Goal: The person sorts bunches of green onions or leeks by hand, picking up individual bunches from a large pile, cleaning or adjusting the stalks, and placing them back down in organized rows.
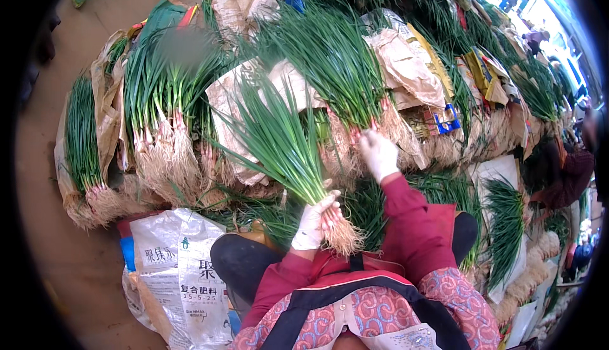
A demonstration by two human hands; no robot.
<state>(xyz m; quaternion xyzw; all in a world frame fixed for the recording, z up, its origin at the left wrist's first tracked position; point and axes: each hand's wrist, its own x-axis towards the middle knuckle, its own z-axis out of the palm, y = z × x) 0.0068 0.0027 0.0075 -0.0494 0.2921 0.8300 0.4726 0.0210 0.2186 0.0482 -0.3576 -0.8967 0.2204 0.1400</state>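
A bunch of scallions [285, 141] with long green leaves and pale stringy roots slants up and to the left in front of me. My left hand [317, 220], in a whitish glove, is wrapped round its lower stalks, with the roots hanging below the fist. My right hand [380, 155], also gloved, reaches to the root ends of a larger heap of scallions [339, 64] beyond. Its fingers are drawn together at the pinkish stalk bases there; exactly how many stalks they grip is hidden.
More scallion bundles [162, 90] lie at the left on a long row of sacking [231, 90]. A white printed sack [184, 274] is beside my left knee. Loose scallions [504, 223] lie at the right, near another person's dark red sleeve [571, 175]. Brown floor [44, 248] shows at far left.
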